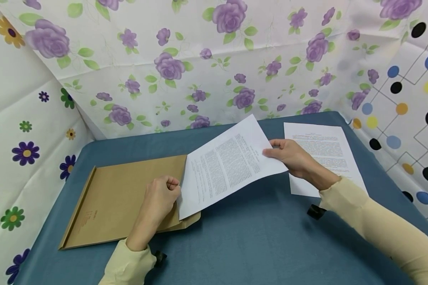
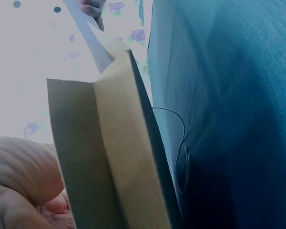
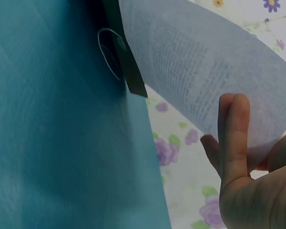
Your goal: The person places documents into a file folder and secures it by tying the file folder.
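A large brown paper envelope (image 1: 128, 182) lies flat on the table, its mouth facing right. At that mouth my left hand (image 1: 160, 198) grips the envelope's upper edge with curled fingers. A printed sheet (image 1: 224, 166) slants up from the opening, its lower left end at the envelope's mouth. My right hand (image 1: 292, 158) pinches the sheet's raised right edge between thumb and fingers. In the left wrist view, the envelope's side fold (image 2: 128, 129) and flap stand beside my left palm (image 2: 24, 176). The right wrist view shows my right fingers (image 3: 236, 133) against the bowed sheet.
A second printed sheet (image 1: 317, 146) lies on the blue tablecloth (image 1: 249, 241) at the right, partly behind my right hand and forearm. A thin string (image 2: 183, 138) hangs by the envelope's edge. Floral cloth (image 1: 185, 91) and dotted cloth (image 1: 410, 118) wall the table's back and right.
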A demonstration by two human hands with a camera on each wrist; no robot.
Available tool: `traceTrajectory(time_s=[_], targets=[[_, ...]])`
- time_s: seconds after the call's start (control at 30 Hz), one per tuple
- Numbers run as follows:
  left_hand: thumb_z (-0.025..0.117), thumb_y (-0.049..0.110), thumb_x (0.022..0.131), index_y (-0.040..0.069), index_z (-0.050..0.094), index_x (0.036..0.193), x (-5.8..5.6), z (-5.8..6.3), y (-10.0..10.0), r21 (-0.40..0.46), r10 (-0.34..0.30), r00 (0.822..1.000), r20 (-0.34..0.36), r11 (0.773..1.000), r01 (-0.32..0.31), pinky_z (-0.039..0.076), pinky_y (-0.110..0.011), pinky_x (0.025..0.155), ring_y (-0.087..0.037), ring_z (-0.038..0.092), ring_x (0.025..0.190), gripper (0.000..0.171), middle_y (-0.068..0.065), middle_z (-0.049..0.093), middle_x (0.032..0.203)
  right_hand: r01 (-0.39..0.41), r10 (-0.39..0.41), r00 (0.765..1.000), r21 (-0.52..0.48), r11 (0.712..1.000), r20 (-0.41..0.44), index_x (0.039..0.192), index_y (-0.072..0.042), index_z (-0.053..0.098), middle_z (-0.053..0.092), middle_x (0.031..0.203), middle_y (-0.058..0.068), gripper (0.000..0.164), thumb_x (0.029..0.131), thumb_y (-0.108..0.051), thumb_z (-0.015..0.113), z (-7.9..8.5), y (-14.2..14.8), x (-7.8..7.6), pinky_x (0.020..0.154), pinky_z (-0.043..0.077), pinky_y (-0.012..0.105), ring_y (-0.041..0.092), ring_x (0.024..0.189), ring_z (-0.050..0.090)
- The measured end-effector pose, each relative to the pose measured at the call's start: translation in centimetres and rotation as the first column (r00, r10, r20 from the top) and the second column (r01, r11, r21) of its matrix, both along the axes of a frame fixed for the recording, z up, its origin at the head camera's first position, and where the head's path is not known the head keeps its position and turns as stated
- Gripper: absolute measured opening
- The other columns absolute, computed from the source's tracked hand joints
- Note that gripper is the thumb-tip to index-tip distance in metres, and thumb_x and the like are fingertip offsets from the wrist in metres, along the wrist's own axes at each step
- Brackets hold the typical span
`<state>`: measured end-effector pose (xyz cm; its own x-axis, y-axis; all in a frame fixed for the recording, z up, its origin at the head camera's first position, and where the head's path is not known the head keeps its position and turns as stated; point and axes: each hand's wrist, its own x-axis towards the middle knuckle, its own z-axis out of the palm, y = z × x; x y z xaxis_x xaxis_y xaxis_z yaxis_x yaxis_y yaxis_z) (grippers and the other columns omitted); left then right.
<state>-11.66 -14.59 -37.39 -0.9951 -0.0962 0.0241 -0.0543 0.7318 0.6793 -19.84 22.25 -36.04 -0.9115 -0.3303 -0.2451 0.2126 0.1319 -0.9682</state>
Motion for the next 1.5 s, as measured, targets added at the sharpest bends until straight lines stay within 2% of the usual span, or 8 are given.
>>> traceTrajectory(time_s=[0.27, 0.4, 0.63, 0.9, 1.1, 1.23, 1.4, 1.5], targets=[[0.066, -0.001, 0.09, -0.003, 0.072, 0.097, -0.1, 0.0, 0.1, -0.002, -0.002, 1.0, 0.0, 1.0, 0.002, 0.052, -0.033, 0.066, -0.025, 0.06, 0.076, 0.01, -0.012, 0.067, 0.085, -0.035, 0.035, 0.999, -0.007, 0.999, -0.027, 0.136, 0.009, 0.05, 0.075, 0.109, 0.011, 0.04, 0.105, -0.014, 0.06, 0.5, 0.3, 0.2, 0.075, 0.061, 0.037, 0.023, 0.091, 0.076], [0.066, -0.002, 0.089, -0.003, 0.072, 0.096, -0.1, 0.1, 0.1, -0.005, -0.007, 1.0, -0.005, 1.0, 0.007, 0.051, -0.033, 0.065, -0.025, 0.059, 0.075, 0.01, -0.012, 0.067, 0.084, -0.011, 0.011, 1.0, -0.009, 1.0, -0.016, 0.136, 0.009, 0.048, 0.075, 0.107, 0.008, 0.043, 0.104, -0.015, 0.062, 0.7, 0.8, 0.2, 0.074, 0.061, 0.034, 0.02, 0.088, 0.076], [0.066, -0.003, 0.087, -0.003, 0.073, 0.095, -0.2, 0.0, 0.0, -0.013, -0.001, 1.0, -0.014, 1.0, 0.001, 0.05, -0.033, 0.066, -0.025, 0.06, 0.076, 0.01, -0.011, 0.067, 0.083, 0.028, -0.029, 0.999, -0.058, 0.998, -0.017, 0.14, 0.01, 0.048, 0.075, 0.111, 0.008, 0.043, 0.105, -0.011, 0.06, -1.1, -0.6, 0.9, 0.075, 0.06, 0.033, 0.02, 0.091, 0.075], [0.065, -0.002, 0.088, -0.003, 0.072, 0.095, -0.3, -0.1, 0.0, -0.006, -0.004, 1.0, -0.025, 1.0, 0.004, 0.05, -0.033, 0.066, -0.025, 0.06, 0.075, 0.01, -0.011, 0.067, 0.083, 0.042, -0.046, 0.998, -0.088, 0.995, -0.044, 0.143, 0.008, 0.046, 0.072, 0.119, 0.019, 0.042, 0.107, -0.011, 0.055, -2.7, -3.1, 2.6, 0.075, 0.06, 0.034, 0.021, 0.093, 0.075], [0.065, -0.002, 0.089, -0.003, 0.072, 0.096, -0.3, -0.1, -0.1, -0.004, -0.003, 1.0, -0.02, 1.0, 0.003, 0.049, -0.032, 0.065, -0.024, 0.059, 0.075, 0.01, -0.011, 0.066, 0.083, -0.043, 0.042, 0.999, -0.076, 0.996, -0.02, 0.144, 0.007, 0.044, 0.068, 0.124, 0.022, 0.04, 0.109, -0.012, 0.05, -3.5, -4.7, 3.8, 0.077, 0.06, 0.037, 0.024, 0.099, 0.074], [0.065, -0.002, 0.089, -0.003, 0.072, 0.096, -0.3, -0.1, -0.1, 0.001, -0.006, 1.0, -0.024, 1.0, 0.006, 0.048, -0.032, 0.064, -0.024, 0.059, 0.074, 0.01, -0.011, 0.066, 0.083, -0.153, 0.154, 0.988, -0.065, 0.986, -0.001, 0.147, 0.006, 0.044, 0.066, 0.129, 0.02, 0.041, 0.112, -0.014, 0.043, -2.9, -5.2, 4.2, 0.081, 0.059, 0.038, 0.027, 0.106, 0.071], [0.065, -0.002, 0.089, -0.003, 0.072, 0.096, -0.3, -0.1, -0.1, 0.011, -0.009, 1.0, -0.025, 1.0, 0.009, 0.049, -0.032, 0.064, -0.024, 0.059, 0.074, 0.01, -0.012, 0.066, 0.083, -0.329, 0.334, 0.941, -0.092, 0.94, 0.048, 0.144, 0.009, 0.047, 0.066, 0.122, 0.022, 0.039, 0.111, -0.009, 0.038, -1.4, -5.1, 4.1, 0.08, 0.058, 0.038, 0.028, 0.098, 0.069], [0.065, -0.002, 0.089, -0.004, 0.072, 0.097, -0.2, 0.0, -0.2, 0.019, -0.008, 1.0, -0.023, 1.0, 0.009, 0.05, -0.032, 0.064, -0.025, 0.059, 0.074, 0.01, -0.012, 0.066, 0.084, -0.399, 0.407, 0.91, -0.096, 0.912, 0.074, 0.139, 0.009, 0.051, 0.067, 0.113, 0.023, 0.035, 0.111, -0.008, 0.039, -0.8, -5.2, 3.8, 0.077, 0.058, 0.037, 0.026, 0.088, 0.068]])
